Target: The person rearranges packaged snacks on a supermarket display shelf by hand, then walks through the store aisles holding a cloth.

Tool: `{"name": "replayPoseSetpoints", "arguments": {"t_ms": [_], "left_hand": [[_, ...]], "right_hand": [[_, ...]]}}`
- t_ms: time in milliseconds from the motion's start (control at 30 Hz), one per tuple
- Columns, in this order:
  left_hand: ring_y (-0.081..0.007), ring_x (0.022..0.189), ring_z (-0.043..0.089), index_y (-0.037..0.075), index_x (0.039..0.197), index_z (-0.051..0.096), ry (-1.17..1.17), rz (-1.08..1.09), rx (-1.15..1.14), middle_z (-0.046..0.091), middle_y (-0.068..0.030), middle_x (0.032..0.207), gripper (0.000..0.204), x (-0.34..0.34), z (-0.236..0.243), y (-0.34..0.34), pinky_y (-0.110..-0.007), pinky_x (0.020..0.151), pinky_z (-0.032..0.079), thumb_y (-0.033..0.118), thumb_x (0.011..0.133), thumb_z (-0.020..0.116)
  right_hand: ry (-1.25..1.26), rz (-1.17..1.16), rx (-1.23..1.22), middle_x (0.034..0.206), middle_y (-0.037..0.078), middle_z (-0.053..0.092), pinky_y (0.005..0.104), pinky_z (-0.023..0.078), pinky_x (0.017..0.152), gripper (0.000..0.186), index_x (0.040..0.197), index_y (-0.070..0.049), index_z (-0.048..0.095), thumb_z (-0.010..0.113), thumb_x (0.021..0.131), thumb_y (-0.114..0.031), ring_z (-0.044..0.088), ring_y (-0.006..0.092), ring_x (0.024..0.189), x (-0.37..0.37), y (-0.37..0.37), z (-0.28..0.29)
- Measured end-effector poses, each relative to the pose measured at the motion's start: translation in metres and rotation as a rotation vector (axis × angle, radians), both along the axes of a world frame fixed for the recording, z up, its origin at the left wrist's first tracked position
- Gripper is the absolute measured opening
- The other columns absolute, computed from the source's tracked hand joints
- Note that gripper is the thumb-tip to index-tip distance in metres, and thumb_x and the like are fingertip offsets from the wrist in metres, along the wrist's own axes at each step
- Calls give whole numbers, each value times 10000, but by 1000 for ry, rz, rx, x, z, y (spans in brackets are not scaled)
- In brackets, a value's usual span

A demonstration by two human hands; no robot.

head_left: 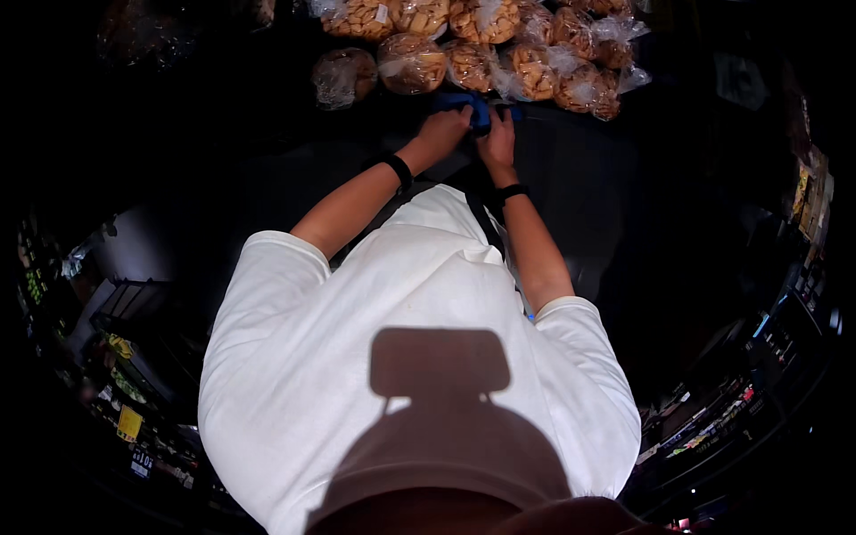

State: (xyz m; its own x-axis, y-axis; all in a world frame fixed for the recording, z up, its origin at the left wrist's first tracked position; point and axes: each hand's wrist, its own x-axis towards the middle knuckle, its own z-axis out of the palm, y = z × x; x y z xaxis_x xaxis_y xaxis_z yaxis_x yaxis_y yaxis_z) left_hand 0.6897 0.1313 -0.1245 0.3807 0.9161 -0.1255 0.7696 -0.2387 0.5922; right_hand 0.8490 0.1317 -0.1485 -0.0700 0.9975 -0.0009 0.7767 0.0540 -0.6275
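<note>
Out in front of me, my left hand and my right hand come close together at a small blue object. The fingers of both hands bend round it, and the grip partly hides it, so its kind does not show. Just beyond the hands lie clear plastic bags of light brown, cookie-like pieces. The nearest are a round bag ahead of my left hand and another bag ahead of my right. Each wrist has a black band.
More filled clear bags sit in rows at the far edge. A dark surface lies under and beside my hands. Dim shelves with goods run along the left rim, with a yellow sign. Packages line the right rim.
</note>
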Motion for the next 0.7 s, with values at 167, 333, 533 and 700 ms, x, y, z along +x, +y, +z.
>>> {"name": "replayPoseSetpoints", "arguments": {"t_ms": [167,333,533,700], "left_hand": [[-347,763,674,69,1109,549,63,-75,8,675,-148,819,260,97,-7,28,-453,628,532,171,871,573],[-316,721,682,124,1097,586,66,-117,-60,682,-118,780,266,196,2,58,-436,588,530,196,840,591],[-320,651,668,71,972,621,2,-177,113,655,-130,714,184,288,-11,72,-425,546,526,183,827,596],[-291,810,599,47,837,623,-194,-119,552,581,-130,832,137,333,4,94,-401,655,508,141,749,575]], "right_hand": [[11,-56,-56,1200,284,491,486,428,971,564,1229,-74,569,666,678,-3,487,475,1115,107,16,-4],[101,-155,-63,1154,245,504,465,432,930,514,1176,-71,595,667,674,11,514,445,1076,202,41,2],[-51,-206,128,1109,219,545,449,439,903,433,1110,-57,642,675,681,-13,539,419,1036,284,63,13],[-50,-191,83,1100,243,571,458,450,913,420,1110,-15,639,669,691,-21,550,424,1057,341,77,0]]}}
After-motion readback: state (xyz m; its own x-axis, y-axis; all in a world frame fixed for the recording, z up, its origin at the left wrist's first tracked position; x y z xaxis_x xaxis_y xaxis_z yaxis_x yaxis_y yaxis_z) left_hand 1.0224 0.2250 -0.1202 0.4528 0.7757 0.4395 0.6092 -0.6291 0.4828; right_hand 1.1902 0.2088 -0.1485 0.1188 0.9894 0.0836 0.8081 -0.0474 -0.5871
